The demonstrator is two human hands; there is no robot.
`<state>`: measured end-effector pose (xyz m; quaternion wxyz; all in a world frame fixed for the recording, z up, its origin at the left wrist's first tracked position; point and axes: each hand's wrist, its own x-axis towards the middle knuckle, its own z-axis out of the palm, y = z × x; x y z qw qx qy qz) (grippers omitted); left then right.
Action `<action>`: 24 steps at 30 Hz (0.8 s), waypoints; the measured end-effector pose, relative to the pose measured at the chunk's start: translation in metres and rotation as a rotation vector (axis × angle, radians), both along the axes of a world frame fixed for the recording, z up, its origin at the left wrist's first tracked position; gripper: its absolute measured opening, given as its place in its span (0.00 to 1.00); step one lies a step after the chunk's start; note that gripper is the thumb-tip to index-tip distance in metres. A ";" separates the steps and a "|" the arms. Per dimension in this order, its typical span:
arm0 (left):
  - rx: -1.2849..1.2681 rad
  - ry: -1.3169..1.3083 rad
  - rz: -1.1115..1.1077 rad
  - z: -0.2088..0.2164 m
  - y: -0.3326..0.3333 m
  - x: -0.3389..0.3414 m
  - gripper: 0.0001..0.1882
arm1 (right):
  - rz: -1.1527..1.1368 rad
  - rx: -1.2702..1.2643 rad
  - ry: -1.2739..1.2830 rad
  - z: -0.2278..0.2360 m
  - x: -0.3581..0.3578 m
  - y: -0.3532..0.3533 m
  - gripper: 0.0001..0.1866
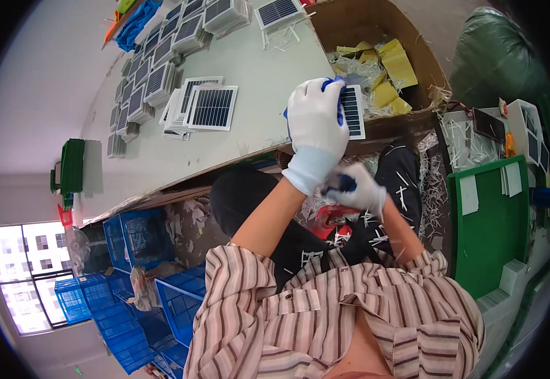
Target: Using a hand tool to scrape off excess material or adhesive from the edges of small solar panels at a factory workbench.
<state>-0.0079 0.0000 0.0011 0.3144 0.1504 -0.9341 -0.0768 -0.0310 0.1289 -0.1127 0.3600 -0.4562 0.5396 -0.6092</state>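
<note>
My left hand [318, 117], in a white glove with blue palm coating, is closed on a small solar panel [353, 112]. The panel has dark cells and a white border; the glove covers its left part. It is held at the table's right edge, beside the cardboard box. My right hand [358, 188], gloved alike, is lower down, over my lap and near my left wrist. Its fingers are smeared by motion, so whether they hold anything cannot be made out. Left of my left hand, a loose pile of solar panels [212, 107] lies on the pale table [256, 76].
Many stacked panels [160, 82] fill the table's far left. A cardboard box [427, 69] holds white strips and yellow paper. At right are a green tray [487, 221] and a green bag [496, 57]. Blue crates [117, 322] stand lower left; white scraps litter my trousers and the floor.
</note>
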 end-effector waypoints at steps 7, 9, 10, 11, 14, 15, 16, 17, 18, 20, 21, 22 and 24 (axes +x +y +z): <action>-0.012 -0.139 0.065 0.005 0.008 -0.002 0.21 | -0.814 -0.235 0.116 -0.028 -0.012 -0.046 0.18; -0.034 -0.128 0.040 0.005 0.010 -0.005 0.20 | -0.707 -0.402 -0.429 -0.056 -0.034 -0.088 0.17; -0.053 -0.115 0.023 0.005 0.009 -0.005 0.20 | -0.549 -0.551 -0.965 -0.063 -0.043 -0.104 0.17; -0.054 -0.115 0.021 0.005 0.008 -0.006 0.20 | -0.550 -0.553 -0.965 -0.060 -0.050 -0.109 0.17; 0.000 -0.088 -0.060 0.003 0.001 0.001 0.20 | -0.423 -0.310 -0.469 -0.038 -0.058 -0.106 0.18; 0.003 -0.048 -0.078 0.002 -0.001 0.001 0.20 | -0.419 -0.319 -0.466 -0.043 -0.064 -0.102 0.18; 0.008 -0.006 -0.097 0.001 -0.001 0.000 0.20 | -0.667 -0.227 -0.226 -0.052 -0.071 -0.096 0.19; 0.008 0.002 -0.092 0.000 0.001 -0.004 0.20 | -0.903 -0.125 0.024 -0.058 -0.077 -0.091 0.20; -0.006 -0.003 -0.047 0.001 -0.005 0.003 0.19 | -0.866 -0.279 0.033 -0.039 -0.062 -0.087 0.22; 0.032 0.002 -0.037 0.006 0.005 0.000 0.20 | -0.773 -0.393 0.285 0.012 -0.064 -0.042 0.21; 0.026 -0.007 -0.013 0.004 0.003 0.005 0.20 | -0.672 -0.384 0.495 0.025 -0.070 -0.030 0.18; 0.062 0.002 -0.071 0.003 0.000 0.008 0.21 | -0.591 -0.347 0.652 0.045 -0.077 -0.023 0.17; 0.253 0.004 -0.289 0.005 -0.014 0.014 0.25 | -0.521 -0.257 0.792 0.059 -0.089 -0.004 0.20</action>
